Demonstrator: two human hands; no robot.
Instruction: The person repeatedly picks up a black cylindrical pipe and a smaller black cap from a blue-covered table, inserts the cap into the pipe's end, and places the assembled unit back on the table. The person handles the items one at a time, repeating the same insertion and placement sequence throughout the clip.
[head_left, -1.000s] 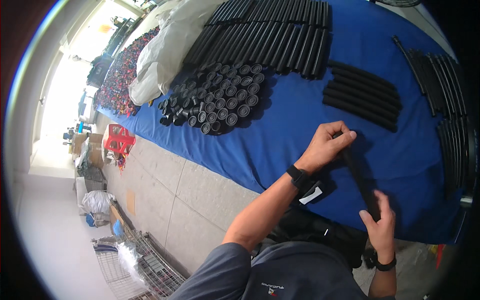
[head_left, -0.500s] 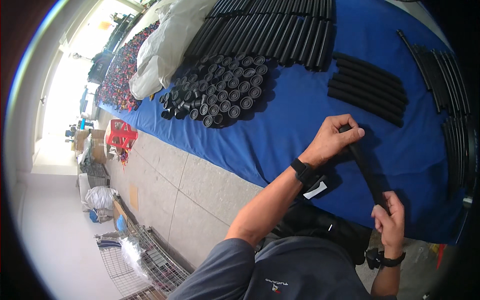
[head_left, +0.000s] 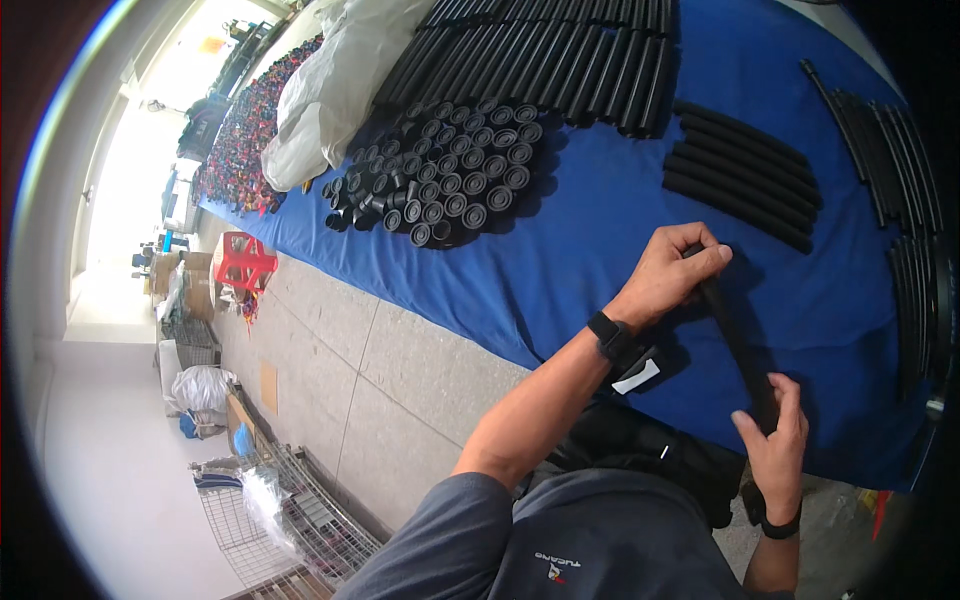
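Note:
Over the blue-covered table [head_left: 600,240], a black foam tube [head_left: 738,338] slants from upper left to lower right between my hands. My left hand [head_left: 672,270] pinches its upper end with thumb and forefinger. Its lower end sits in my right hand [head_left: 782,440], fingers curled along one side and thumb spread off the other, so the hold looks loose. Beyond my hands lies a row of similar black foam tubes [head_left: 742,175]. Just below my left wrist is a dark object with a white label [head_left: 637,376], partly hidden.
Round black caps [head_left: 465,165] cluster by a white plastic bag [head_left: 330,85]. Long black tubes [head_left: 570,75] fill the table's far side; thin black rods [head_left: 915,310] line its right edge. A colourful heap [head_left: 250,140] lies far left. On the floor stand a red stool [head_left: 243,262] and wire basket [head_left: 235,515].
My right thumb has moved away from the tube's lower end, loosening that grip. My left hand keeps its pinch. The whole view has shifted slightly.

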